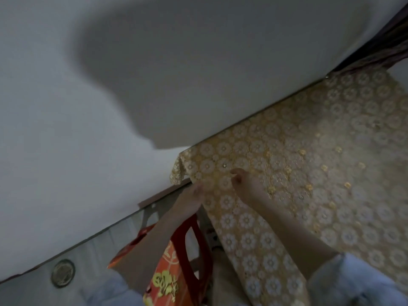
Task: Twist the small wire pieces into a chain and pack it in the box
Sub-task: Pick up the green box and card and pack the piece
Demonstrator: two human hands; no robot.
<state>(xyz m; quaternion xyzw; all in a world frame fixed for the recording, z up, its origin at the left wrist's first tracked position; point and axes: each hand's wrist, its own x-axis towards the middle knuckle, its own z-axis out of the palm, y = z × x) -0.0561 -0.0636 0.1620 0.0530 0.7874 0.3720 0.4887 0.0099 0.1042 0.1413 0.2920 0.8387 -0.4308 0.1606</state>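
Note:
Several small gold wire pieces (309, 187) lie scattered on the table's gold floral lace cloth (331, 217). My left hand (191, 200) reaches up to the table's left edge, fingertips at the cloth's hem. My right hand (246, 183) rests on the cloth near the corner, fingers curled with thumb and forefinger close together. The view is blurred, so I cannot make out whether either hand holds wire. No box is in view.
A red plastic stool (198, 246) and an orange-red gift bag with gold flowers (163, 281) stand on the floor below my left arm. A white wall (110, 85) runs along the table's far side. A round floor drain (63, 272) sits at lower left.

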